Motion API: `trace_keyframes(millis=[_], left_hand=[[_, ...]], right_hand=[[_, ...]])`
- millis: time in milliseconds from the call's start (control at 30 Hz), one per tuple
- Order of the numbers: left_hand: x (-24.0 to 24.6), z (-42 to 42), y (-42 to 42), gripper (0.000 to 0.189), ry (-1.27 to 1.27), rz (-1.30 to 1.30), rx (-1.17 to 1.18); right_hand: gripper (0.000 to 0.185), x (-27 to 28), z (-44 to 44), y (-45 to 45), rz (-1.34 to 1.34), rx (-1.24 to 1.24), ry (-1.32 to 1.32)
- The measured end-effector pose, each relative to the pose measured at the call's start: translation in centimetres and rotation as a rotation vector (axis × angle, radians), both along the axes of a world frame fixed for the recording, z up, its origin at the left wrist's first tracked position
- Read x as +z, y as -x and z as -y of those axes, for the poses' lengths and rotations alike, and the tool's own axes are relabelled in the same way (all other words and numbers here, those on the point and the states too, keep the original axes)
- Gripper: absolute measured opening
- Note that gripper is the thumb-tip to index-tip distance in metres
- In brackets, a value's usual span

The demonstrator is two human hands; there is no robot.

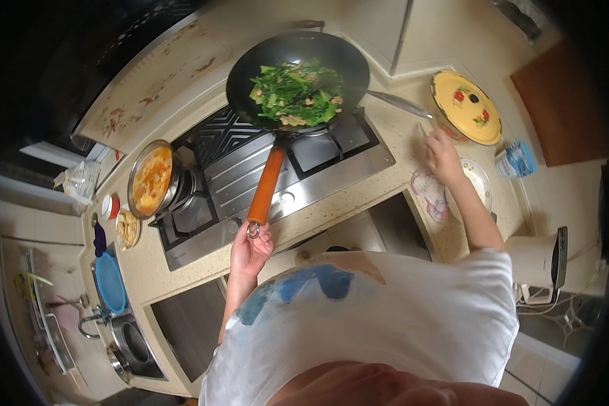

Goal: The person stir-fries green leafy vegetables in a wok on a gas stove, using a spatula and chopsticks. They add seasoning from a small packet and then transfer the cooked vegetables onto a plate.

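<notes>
A black wok [238,96] on the far right burner holds stir-fried green leaves with pale pieces [299,96]. Its orange handle [267,182] points towards me. My left hand [252,249] is at the ring end of that handle, palm up with fingers curled; whether it grips is unclear. A utensil's metal handle [401,104] leans out over the wok's right rim. Just beyond its end, my blurred right hand [442,160] hovers beside a lidded yellow enamel pot [469,109]. A faint thin shape shows at its fingers, too blurred to name. Below it lies a pink-and-white cloth [430,195].
A metal pan of orange-red food [152,177] is on the left burner of the gas hob [243,177]. Left of it are a small dish of food [127,229], a red-and-white jar [110,206] and a blue basin [110,283] by the sink. A white plate [479,177] sits right.
</notes>
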State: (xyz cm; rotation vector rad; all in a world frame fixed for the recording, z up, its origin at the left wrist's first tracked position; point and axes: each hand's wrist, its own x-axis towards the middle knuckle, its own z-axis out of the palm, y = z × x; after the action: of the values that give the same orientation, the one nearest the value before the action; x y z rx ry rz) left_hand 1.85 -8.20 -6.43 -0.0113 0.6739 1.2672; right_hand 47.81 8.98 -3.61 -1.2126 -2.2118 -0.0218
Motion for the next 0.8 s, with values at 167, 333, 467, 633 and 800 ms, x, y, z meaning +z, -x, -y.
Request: trace_keyframes(millis=[167, 333, 467, 633, 800], left_hand=[[0.1, 2.0, 1.2, 0.02, -0.024, 0.012, 0.071], [0.6, 3.5, 2.4, 0.019, 0.024, -0.011, 0.155], [0.7, 4.0, 3.6, 0.02, -0.033, 0.017, 0.182], [0.2, 5.2, 5.3, 0.021, -0.083, 0.018, 0.245], [-0.3, 7.1, 7.3, 0.025, -0.041, 0.026, 0.336]], right_hand=[[0.021, 5.8, 5.3, 4.7, -0.784, 0.102, 0.211], [0.018, 11.4, 1.7, 11.4, -0.926, 0.233, 0.028], [0.008, 10.5, -5.8, 21.6, -0.504, 0.43, 0.19], [0.013, 8.8, -12.7, 28.8, 0.033, 0.386, 0.092], [0.012, 8.9, -17.6, 27.2, -0.124, -0.011, 0.079]])
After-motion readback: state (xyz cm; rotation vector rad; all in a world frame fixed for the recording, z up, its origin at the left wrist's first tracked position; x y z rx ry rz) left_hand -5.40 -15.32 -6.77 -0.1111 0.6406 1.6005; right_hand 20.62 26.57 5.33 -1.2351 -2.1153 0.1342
